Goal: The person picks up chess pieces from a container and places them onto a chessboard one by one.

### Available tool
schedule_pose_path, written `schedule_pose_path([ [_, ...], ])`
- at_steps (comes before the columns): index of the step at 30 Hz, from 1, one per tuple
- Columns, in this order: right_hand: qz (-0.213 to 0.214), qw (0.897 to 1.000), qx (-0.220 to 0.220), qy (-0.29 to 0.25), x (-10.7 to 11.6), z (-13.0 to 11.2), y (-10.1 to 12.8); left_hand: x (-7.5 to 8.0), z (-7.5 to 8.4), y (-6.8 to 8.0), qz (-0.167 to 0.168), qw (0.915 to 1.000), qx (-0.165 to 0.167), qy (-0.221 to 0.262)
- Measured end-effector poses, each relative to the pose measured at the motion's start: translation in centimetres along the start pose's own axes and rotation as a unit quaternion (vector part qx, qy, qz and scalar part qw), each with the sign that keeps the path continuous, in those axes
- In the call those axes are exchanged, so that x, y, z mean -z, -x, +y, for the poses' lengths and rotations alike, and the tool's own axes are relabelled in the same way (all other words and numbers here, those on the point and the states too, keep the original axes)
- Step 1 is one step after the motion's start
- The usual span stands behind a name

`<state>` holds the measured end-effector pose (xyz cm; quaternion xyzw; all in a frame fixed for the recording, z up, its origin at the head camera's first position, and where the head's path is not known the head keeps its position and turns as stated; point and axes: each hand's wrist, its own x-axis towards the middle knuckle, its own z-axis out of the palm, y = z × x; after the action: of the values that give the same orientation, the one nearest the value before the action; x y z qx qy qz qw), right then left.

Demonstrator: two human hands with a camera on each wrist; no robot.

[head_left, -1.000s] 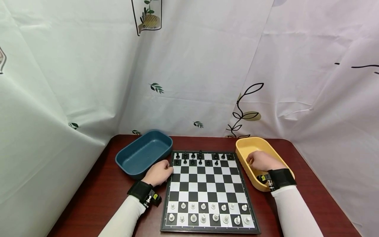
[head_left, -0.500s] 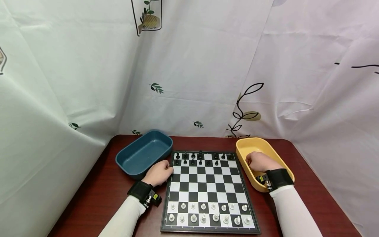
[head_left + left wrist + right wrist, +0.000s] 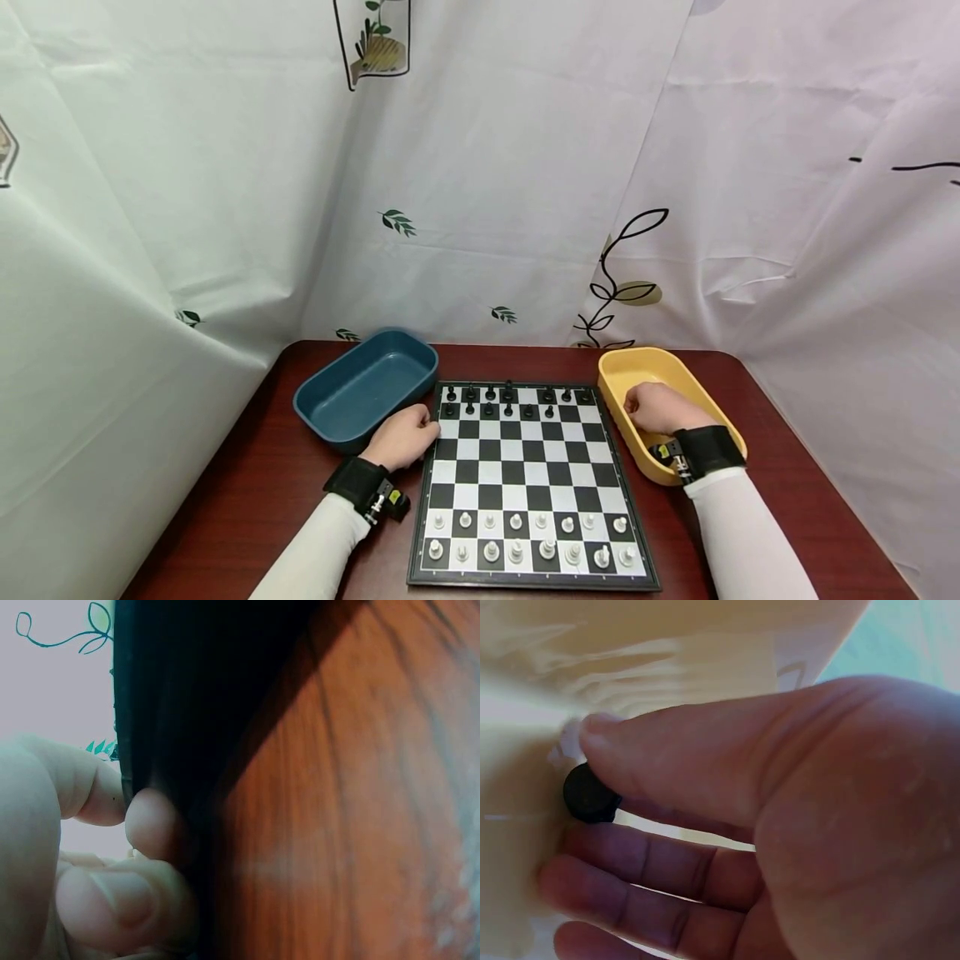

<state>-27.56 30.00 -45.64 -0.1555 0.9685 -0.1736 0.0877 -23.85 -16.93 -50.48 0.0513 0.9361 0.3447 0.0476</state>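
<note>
A black-and-white chessboard (image 3: 514, 452) lies on the dark red table. My left hand (image 3: 401, 438) holds the board's left edge; in the left wrist view its fingertips (image 3: 150, 829) meet the dark board edge (image 3: 180, 697). White chess pieces (image 3: 491, 551) stand in two near rows, black ones (image 3: 508, 393) in two far rows. Over on the right, my right hand (image 3: 663, 408) is down inside the yellow tray (image 3: 716, 404). In the right wrist view, its thumb and fingers pinch a small black chess piece (image 3: 591, 793), of which only the round end shows clearly.
A blue tray (image 3: 352, 392) stands at the back left, close to the board and my left hand. Pale patterned cloth (image 3: 480, 167) hangs behind the table. Dark table surface (image 3: 225, 500) shows left of my left arm.
My right hand and wrist have shifted very slightly left within the yellow tray since a second ago. The left hand, the board and its pieces look the same.
</note>
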Motion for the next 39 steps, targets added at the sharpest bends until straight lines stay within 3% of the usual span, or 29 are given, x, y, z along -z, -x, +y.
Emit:
schedule_pose_path([
  [25,0.007,0.999,-0.020,-0.046,0.5,0.5,0.5,0.0,0.2,0.1,-0.003,1.0000,-0.004,0.003],
  [33,0.072,0.997,0.005,-0.011,1.1,1.0,0.7,-0.1,0.2,0.1,-0.004,1.0000,-0.008,-0.002],
  [39,0.139,0.990,0.021,0.013,1.9,0.6,0.7,-0.1,0.1,0.2,-0.002,1.0000,-0.007,-0.002],
])
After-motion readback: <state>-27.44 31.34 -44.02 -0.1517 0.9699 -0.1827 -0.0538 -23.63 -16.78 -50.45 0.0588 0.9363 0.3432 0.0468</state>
